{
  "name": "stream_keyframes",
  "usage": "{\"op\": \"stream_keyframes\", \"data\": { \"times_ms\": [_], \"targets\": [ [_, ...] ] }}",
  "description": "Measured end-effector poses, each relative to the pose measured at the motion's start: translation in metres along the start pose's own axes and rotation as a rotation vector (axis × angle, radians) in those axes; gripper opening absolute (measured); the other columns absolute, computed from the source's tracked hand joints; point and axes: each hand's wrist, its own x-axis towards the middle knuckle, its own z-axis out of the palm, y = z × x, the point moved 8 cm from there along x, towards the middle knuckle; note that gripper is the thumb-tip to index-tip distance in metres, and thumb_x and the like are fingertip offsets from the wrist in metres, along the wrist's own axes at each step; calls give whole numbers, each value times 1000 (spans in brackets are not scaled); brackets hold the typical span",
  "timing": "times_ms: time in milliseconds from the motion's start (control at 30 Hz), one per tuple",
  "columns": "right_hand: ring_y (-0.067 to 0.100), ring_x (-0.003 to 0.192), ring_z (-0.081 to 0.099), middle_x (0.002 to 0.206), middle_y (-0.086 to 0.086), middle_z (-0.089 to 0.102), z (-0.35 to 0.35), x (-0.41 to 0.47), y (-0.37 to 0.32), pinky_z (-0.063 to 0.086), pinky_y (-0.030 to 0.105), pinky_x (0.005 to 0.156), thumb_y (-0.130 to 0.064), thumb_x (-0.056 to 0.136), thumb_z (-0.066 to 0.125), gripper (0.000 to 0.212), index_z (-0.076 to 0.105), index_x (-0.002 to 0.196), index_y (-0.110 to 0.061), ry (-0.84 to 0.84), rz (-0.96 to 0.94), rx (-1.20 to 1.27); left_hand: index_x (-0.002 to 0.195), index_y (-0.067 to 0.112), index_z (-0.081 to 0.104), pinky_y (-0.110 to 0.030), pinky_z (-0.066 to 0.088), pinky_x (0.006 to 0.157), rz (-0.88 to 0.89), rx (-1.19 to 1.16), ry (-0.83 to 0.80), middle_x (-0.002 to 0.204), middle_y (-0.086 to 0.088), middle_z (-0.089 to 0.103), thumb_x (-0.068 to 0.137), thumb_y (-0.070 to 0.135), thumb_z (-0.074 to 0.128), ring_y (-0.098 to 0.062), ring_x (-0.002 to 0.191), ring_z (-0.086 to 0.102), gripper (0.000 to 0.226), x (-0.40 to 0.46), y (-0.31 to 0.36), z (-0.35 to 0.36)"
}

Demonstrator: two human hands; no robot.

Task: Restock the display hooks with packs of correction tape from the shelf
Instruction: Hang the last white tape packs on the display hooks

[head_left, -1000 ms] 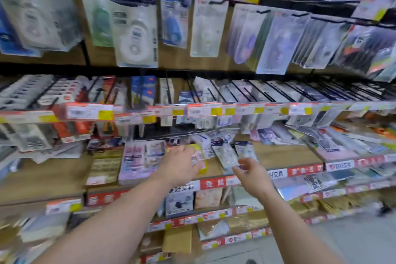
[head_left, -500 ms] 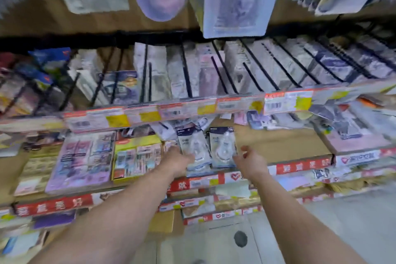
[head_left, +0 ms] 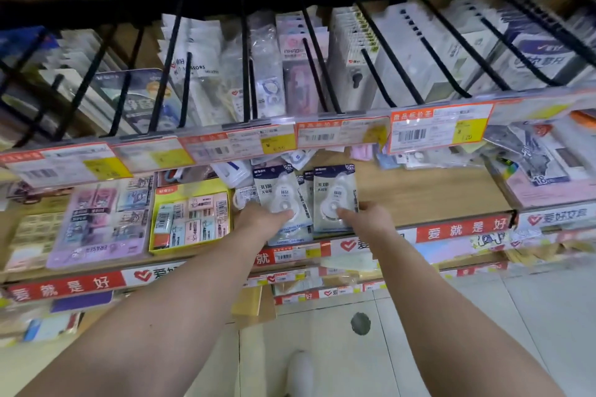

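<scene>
Two packs mid-frame: my left hand [head_left: 261, 219] grips one [head_left: 280, 200], right hand [head_left: 371, 219] another [head_left: 335, 196]; loose pinches could drop them.

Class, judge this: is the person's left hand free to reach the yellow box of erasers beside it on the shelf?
Probably not yet: the left hand holds a correction tape pack. The yellow box itself lies uncovered.

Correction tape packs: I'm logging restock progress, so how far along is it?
Early stage. The left hand grips one correction tape pack and the right hand another, both low over the wooden shelf. Neither hangs on the black hooks yet.
</scene>
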Motion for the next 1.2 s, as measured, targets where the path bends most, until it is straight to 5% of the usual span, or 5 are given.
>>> {"op": "stream_keyframes", "data": {
  "times_ms": [233,533,700,867,1200],
  "targets": [
    [15,55,57,75,6,61,10,-26,21,38,24,47,-26,93,66,31,61,113,-3,-34,63,238,118,16,63,-25,47,51,59,-268,-264,112,-9,66,87,28,75,-18,73,55,35,-19,-6,9],
    [23,78,63,86,2,62,59,-127,-12,46,30,62,-28,92,68,13,58,89,-19,19,-162,219,112,13,61,-27,54,59,137,-373,-380,99,1,63,96,22,65,-16,86,60,19,-67,-70,-58],
    [16,72,56,81,-2,59,152,-204,-63,46,26,57,-27,91,69,16,57,95,-18,-6,-321,186,130,13,56,-46,57,89,233,-436,-326,126,-3,62,97,27,63,-24,107,63,37,-87,-158,-162],
    [11,71,58,88,0,65,290,-293,-117,44,25,55,-25,93,67,15,61,103,-16,-171,-480,115,114,23,54,-27,48,52,231,-595,-218,104,-3,61,102,25,53,-18,64,60,12,-124,-285,-288],
    [4,89,67,108,-10,70,455,-460,-220,51,23,68,-31,95,63,24,58,117,-24,-425,-835,37,109,18,58,-28,37,54,419,-897,204,79,-6,51,102,24,51,-11,48,44,10,-207,-433,-485]
  ]
}}
